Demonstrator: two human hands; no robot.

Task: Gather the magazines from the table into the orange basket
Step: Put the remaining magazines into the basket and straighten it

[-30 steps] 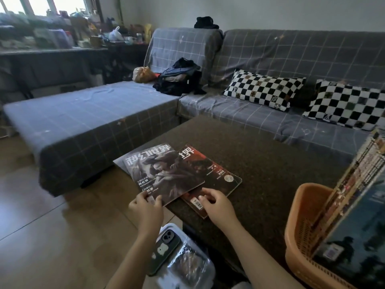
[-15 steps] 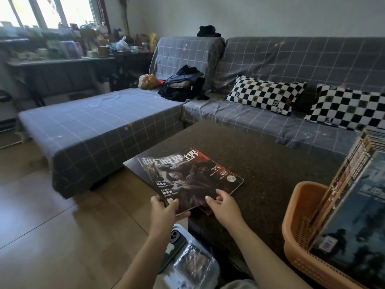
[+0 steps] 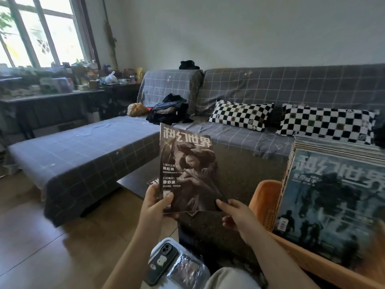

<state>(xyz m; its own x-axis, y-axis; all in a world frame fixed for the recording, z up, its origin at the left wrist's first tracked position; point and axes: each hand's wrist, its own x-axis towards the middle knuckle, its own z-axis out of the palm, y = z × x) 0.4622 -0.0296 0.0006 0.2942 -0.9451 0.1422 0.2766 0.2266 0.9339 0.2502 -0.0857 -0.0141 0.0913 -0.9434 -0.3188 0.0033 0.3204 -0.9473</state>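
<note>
Your left hand grips the lower left corner of a dark, glossy sepia-covered magazine, thumb curled over its front, holding it upright above the dark speckled table. Your right hand pinches its lower right corner. The orange plastic basket sits just right, magazines stacked upright inside.

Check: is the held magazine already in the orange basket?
No: both hands hold the magazine upright above the table, left of the orange basket.
</note>
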